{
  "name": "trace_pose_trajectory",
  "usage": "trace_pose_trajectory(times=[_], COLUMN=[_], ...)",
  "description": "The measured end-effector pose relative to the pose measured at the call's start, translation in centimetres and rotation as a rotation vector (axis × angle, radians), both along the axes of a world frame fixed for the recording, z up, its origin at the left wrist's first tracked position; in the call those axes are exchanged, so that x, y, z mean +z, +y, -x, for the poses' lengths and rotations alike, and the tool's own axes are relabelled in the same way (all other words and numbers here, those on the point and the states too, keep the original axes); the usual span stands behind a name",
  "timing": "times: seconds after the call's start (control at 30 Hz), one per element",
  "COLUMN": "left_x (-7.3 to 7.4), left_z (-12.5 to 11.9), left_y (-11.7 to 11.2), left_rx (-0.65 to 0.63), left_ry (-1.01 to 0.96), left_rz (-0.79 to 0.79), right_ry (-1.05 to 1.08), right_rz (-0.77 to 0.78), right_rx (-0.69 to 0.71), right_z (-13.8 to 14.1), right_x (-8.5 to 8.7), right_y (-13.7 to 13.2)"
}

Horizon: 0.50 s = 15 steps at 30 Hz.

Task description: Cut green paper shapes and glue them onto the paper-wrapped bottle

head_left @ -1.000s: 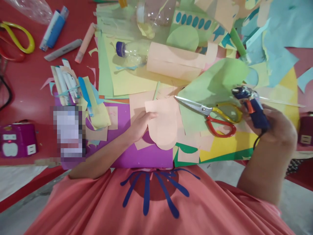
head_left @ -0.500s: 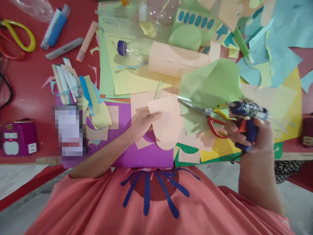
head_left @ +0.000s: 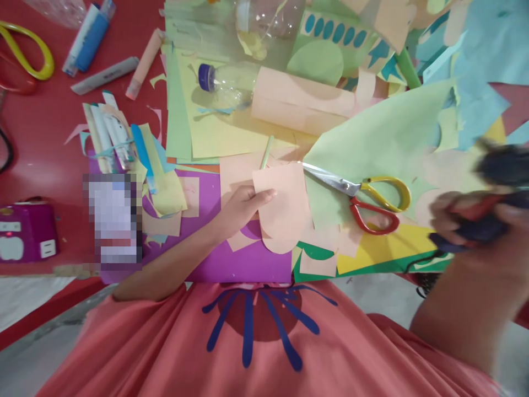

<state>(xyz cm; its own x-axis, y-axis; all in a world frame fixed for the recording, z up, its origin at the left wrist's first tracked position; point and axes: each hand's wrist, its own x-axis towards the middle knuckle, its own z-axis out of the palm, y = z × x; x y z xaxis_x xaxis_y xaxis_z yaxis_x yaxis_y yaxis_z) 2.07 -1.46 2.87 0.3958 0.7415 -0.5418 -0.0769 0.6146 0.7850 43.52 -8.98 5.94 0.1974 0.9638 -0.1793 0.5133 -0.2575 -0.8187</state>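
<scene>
Left hand (head_left: 242,208): low centre, back upward, thumb and fingers pinched together, fingertips pointing right.
Left forearm (head_left: 173,259): bare, stretched diagonally from lower left.
Right hand (head_left: 475,226): far right, blurred, fingers curled closed.
Right forearm (head_left: 458,309): bare, rising from the lower right.

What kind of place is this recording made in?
Probably a home or classroom craft table: a red table strewn with cut coloured paper, scissors and markers; the left hand holds a peach paper cutout, the right hand a glue gun.
</scene>
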Motion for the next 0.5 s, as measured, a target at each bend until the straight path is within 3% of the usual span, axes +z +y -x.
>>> trace_pose_trajectory(times=[0.1, 0.17, 0.3, 0.5], left_x=[0.3, 0.5, 0.2, -0.7], left_z=[0.0, 0.0, 0.3, 0.5], left_y=[-0.1, -0.1, 0.1, 0.2], left_rx=[0.025, 0.043, 0.045, 0.011], left_ry=[0.023, 0.057, 0.186, 0.369], left_rz=[-0.065, -0.135, -0.289, -0.469], right_ry=[0.472, 0.632, 0.684, 0.548], right_rz=[0.187, 0.240, 0.252, 0.252], right_rx=[0.019, 0.106, 0.161, 0.095], right_z=[10.2, 14.4, 18.5, 21.4], right_x=[-0.6, -0.4, -0.6, -2.1], right_y=[3.9, 4.9, 5.2, 5.3])
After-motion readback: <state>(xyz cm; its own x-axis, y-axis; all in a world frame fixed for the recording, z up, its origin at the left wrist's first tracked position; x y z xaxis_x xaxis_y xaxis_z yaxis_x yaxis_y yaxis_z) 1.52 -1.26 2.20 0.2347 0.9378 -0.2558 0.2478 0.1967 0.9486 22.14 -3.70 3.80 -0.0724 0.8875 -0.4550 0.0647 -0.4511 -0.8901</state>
